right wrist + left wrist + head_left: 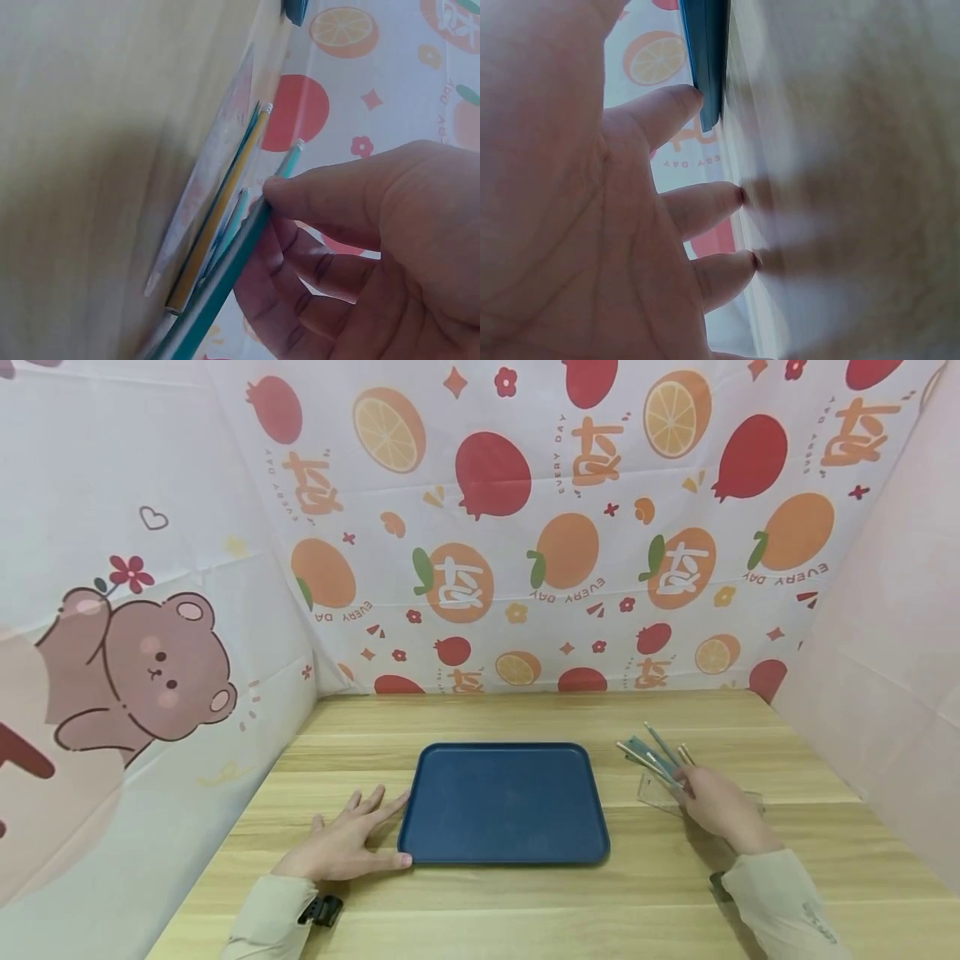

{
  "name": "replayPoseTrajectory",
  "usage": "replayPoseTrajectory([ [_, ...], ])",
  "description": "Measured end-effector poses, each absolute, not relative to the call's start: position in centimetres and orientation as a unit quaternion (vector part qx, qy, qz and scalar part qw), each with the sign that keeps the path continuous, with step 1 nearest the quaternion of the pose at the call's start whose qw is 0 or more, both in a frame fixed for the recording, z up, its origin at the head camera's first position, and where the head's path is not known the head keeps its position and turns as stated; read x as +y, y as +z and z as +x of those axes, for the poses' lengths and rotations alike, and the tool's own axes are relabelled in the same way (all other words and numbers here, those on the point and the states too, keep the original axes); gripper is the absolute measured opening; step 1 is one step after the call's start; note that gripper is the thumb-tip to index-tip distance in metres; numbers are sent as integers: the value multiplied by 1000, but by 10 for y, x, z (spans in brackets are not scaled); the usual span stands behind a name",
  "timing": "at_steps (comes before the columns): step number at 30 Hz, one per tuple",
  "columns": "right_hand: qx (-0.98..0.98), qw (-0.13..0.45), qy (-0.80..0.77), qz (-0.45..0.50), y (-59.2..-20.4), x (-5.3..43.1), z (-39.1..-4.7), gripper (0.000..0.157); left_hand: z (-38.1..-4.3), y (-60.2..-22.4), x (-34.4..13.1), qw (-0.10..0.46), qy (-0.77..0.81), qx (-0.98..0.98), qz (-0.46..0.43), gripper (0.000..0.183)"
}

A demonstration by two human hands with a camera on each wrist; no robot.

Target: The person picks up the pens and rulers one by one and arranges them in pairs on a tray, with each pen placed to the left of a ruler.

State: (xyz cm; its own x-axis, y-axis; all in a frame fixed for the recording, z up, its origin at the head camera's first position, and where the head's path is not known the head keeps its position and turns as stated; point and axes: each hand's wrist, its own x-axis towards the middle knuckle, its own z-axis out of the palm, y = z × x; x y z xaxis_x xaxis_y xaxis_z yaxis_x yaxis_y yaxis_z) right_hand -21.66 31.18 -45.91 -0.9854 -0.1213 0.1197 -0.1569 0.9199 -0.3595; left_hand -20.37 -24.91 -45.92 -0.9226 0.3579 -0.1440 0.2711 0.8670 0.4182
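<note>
Your right grip pinches a green pencil

That pinch suits its thinness; you hold it over the right of the desk, beside a yellow pencil. Your left grip, spread, touches the tray, probably to steady it.

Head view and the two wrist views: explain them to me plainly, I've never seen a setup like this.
There is no machine here: a person works bare-handed. The wide picture is taken from the person's head, looking forward and down. The other two are taken from the wrists, one left, one right, looking in close. On the wooden table lies a dark blue tray. The left hand is spread, touching the tray's left edge. The right hand pinches a green pencil; a yellow pencil and a clear flat piece show close by.
</note>
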Motion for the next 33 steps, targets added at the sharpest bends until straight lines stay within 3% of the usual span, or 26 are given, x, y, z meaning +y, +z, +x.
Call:
replayPoseTrajectory([
  [17,-957,33,275,82,-442,297,-227,38,-204,-460,-250,108,200,960,166,103],
  [33,-872,-68,483,40,-442,285,-241,46,-202,-460,-251,103,197,960,170,102],
])
